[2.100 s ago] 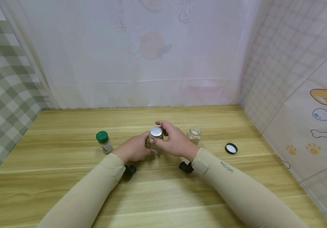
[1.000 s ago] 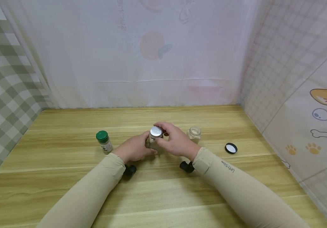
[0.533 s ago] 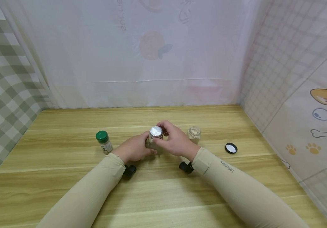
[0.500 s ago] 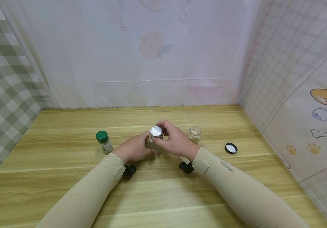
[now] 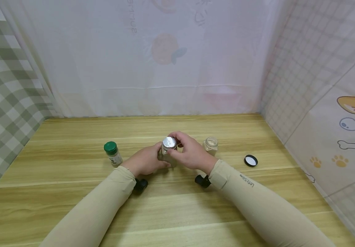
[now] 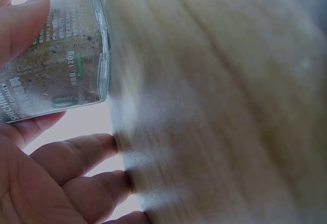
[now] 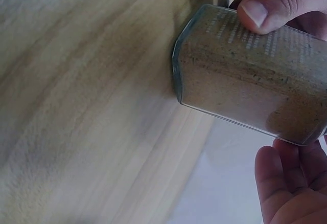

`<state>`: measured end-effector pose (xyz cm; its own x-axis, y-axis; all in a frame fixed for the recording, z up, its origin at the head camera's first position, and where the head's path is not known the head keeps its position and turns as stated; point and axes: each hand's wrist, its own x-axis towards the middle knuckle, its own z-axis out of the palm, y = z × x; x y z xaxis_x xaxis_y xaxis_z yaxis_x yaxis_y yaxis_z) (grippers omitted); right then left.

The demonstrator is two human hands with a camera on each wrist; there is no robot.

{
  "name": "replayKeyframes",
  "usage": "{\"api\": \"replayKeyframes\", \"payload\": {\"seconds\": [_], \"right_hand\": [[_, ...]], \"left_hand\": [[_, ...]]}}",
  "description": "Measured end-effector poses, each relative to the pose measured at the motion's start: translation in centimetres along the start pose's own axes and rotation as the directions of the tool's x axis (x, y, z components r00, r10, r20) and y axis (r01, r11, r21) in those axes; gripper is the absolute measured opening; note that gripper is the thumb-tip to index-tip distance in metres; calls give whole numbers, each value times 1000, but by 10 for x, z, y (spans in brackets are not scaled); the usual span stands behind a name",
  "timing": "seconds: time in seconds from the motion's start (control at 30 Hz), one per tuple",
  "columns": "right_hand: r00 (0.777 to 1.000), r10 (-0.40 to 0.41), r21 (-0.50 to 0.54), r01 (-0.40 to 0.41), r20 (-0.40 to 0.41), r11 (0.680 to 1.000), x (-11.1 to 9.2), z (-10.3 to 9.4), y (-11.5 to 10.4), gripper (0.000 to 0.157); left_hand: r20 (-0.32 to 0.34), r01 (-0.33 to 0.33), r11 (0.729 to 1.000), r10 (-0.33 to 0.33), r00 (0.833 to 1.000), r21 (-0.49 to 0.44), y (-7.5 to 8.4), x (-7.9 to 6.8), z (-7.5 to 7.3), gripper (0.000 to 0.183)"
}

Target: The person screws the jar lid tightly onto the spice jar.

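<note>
A clear glass seasoning jar [image 5: 169, 156] stands upright between both hands on the wooden table, filled with brown speckled powder. A shiny silver seal [image 5: 169, 142] covers its top. My left hand [image 5: 145, 160] grips the jar's body from the left, thumb on the near side. From the right, my right hand [image 5: 193, 152] curls thumb and fingers about the rim by the seal. White printed text shows on the jar [image 6: 71, 50] in the left wrist view. The right wrist view has the jar's base [image 7: 179, 70] at the tabletop.
Left of the hands stands a green-capped shaker bottle [image 5: 113, 153]. Behind the right wrist is an uncapped glass jar [image 5: 210, 144] with pale contents. A black lid [image 5: 251, 160] lies inner side up farther right. A white cloth backdrop [image 5: 152, 79] hangs behind the table.
The right hand's fingers shift slightly around the jar's rim, and the gleam on the silver seal varies. The left hand, the jar and the other things stay put.
</note>
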<state>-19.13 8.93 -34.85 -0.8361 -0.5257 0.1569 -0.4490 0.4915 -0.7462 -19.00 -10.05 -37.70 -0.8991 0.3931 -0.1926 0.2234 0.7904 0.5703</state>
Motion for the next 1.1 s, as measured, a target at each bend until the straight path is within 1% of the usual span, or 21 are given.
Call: {"api": "replayKeyframes", "payload": {"seconds": [0.1,0.3,0.4,0.5,0.63,0.73,0.8,1.0,1.1], "right_hand": [[1000,7,5,-7,-4,1000,0,0,0,37],[1000,7,-2,-7,6,1000,-1,0,0,49],[1000,-16,-11,16,12,1000,-1,0,0,48],[1000,-30,-20,30,6,999,0,0,1,42],[1000,-21,-14,21,0,1000,0,0,2,35],[1000,-4,4,4,2,1000,0,0,1,35],[1000,6,14,-6,3,1000,0,0,1,37],[1000,19,4,-19,8,1000,-1,0,1,52],[1000,-9,-1,9,11,1000,-1,0,3,49]], "left_hand": [[-3,-2,1000,2,1000,-4,0,0,0,63],[-5,-2,1000,2,1000,3,0,0,0,62],[-3,3,1000,-3,1000,5,0,-1,0,63],[-2,6,1000,-6,1000,7,0,-1,0,65],[-1,5,1000,-5,1000,6,0,-1,0,66],[-3,2,1000,-2,1000,2,0,0,1,67],[-7,-1,1000,1,1000,3,-1,0,1,67],[-10,-7,1000,7,1000,13,-1,1,1,65],[-4,-4,1000,4,1000,12,-1,1,1,65]]}}
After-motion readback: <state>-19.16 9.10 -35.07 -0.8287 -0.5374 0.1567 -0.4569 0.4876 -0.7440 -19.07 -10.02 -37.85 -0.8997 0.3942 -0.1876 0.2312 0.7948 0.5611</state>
